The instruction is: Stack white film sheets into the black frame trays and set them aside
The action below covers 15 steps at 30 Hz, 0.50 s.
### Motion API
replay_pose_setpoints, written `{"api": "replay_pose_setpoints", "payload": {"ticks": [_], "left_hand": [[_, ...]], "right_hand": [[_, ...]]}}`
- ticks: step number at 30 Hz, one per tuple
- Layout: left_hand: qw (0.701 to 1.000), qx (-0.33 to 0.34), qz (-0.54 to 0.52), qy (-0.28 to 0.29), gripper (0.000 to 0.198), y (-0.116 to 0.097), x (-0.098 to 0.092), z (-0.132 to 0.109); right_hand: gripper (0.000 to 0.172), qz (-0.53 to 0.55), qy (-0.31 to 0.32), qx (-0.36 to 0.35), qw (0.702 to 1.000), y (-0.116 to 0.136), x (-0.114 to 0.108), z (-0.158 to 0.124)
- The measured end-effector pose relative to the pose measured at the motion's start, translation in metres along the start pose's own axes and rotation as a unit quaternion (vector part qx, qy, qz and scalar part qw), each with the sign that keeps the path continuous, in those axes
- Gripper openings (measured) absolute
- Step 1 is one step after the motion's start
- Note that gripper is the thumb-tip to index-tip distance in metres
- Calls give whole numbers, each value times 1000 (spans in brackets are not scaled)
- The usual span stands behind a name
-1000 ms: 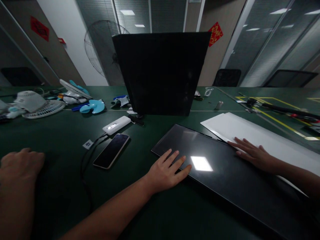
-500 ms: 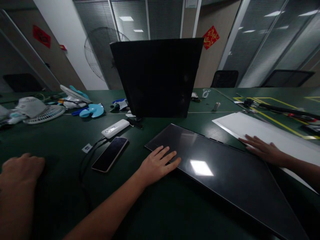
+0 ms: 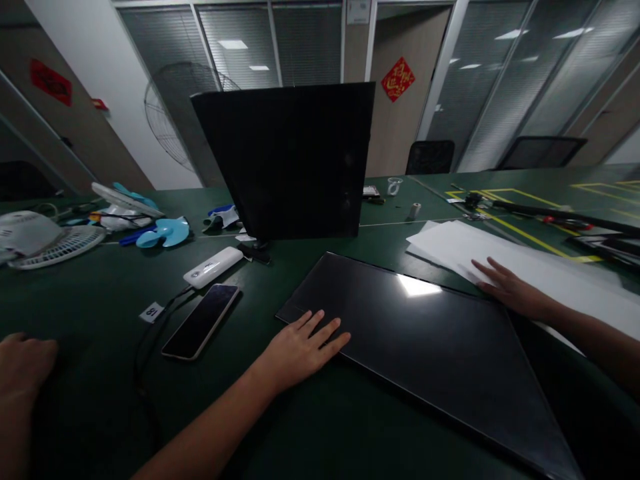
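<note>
A display panel (image 3: 420,347) lies on the bench (image 3: 90,293), sheets (image 3: 470,245) behind it to the right. Left lies a smartphone (image 3: 201,323), before a power bank (image 3: 213,267).

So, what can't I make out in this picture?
Head view:
The edge of the dark panel under the left hand: covered by that hand.
Another person's hand: cut by left edge.
What stands behind the upright screen: blocked by it.
Lettering on the upper-left red sign: too blurred.

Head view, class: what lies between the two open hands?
The head view shows a flat black panel between them; the left hand is at its near edge.
</note>
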<state>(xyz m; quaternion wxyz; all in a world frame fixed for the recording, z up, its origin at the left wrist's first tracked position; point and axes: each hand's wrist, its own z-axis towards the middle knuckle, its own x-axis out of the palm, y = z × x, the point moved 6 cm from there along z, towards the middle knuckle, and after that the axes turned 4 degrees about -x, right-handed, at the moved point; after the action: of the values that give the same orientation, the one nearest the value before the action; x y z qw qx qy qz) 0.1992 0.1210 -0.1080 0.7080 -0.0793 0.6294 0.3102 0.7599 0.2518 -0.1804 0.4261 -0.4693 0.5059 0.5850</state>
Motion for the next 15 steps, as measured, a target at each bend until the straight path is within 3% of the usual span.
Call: {"api": "replay_pose_setpoints", "payload": {"ticks": [3, 10, 15], "left_hand": [[999, -40, 6, 27, 56, -3, -8, 3], [988, -131, -4, 80, 69, 3, -51, 4], [966, -202, -21, 160, 80, 4, -53, 2]], "right_hand": [[75, -7, 1, -3, 1000, 0, 0, 1], [76, -31, -2, 24, 999, 2, -6, 1], [72, -63, -13, 42, 997, 11, -10, -12]]}}
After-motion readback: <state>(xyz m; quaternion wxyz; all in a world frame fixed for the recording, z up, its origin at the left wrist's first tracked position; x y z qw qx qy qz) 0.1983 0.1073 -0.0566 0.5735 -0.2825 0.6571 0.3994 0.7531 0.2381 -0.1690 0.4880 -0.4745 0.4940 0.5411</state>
